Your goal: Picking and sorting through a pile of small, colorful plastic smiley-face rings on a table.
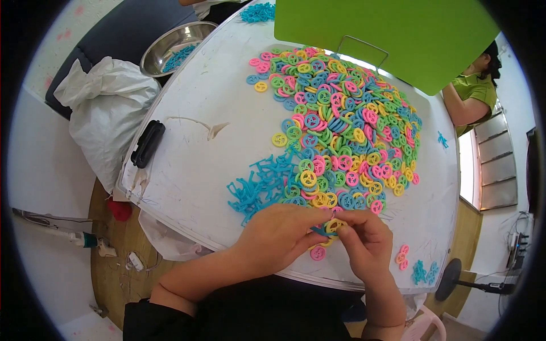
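Observation:
Close to the table's near edge, my two hands meet fingertip to fingertip. My left hand (278, 236) is closed on a small blue plastic piece (319, 231), mostly covered by the fingers. Pinched between thumb and fingers of my right hand (368, 241) is a yellow plastic wheel (334, 226), pressed against the blue piece. A pile of blue branching pieces (264, 184) lies just beyond my left hand. Past both hands spreads a large heap of spoked wheels (352, 125) in pink, yellow, green and blue. One pink wheel (318, 253) rests below my fingers.
A green board (381, 37) stands at the far side of the white table (187, 159). On its left lies a black case (148, 144); beyond that edge are a white sack (111, 113) and a metal bowl (165, 48). Another person (471, 96) sits at the far right.

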The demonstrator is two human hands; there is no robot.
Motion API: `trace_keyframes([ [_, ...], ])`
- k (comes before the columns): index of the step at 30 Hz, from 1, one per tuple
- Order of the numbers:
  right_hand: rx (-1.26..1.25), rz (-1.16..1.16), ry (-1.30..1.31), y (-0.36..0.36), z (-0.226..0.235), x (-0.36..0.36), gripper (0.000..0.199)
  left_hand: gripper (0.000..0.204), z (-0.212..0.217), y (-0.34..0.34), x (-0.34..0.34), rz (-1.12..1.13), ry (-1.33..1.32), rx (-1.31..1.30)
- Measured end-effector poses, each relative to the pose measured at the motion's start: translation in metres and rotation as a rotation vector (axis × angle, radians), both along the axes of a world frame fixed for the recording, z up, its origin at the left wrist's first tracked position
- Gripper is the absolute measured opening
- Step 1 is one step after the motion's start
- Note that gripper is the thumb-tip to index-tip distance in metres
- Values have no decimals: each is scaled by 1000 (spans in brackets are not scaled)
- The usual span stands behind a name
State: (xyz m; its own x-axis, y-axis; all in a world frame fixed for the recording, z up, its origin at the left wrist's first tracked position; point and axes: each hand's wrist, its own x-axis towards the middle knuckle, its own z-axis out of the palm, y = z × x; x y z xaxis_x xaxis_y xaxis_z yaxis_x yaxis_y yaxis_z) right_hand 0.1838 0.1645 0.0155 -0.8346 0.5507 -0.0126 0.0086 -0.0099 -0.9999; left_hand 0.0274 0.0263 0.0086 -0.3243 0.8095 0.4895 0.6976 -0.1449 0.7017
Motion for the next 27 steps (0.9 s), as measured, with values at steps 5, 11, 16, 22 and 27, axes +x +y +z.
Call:
trace_keyframes([
  [5,310,110,61,4,-2,3,39,36,3,-3,1,-22,-263,-92],
  [11,616,169,-55,9,12,-1,39,37,0,-4,2,35,-197,-166],
  [16,480,144,-128,3,15,5,33,38,5,-5,7,30,8,-296],
  [22,-479,40,-70,1,1,1,27,26,-7,2,0,-43,24,129],
  [27,-786,102,-78,15,-1,9,28,29,4,-13,-10,-235,277,96],
])
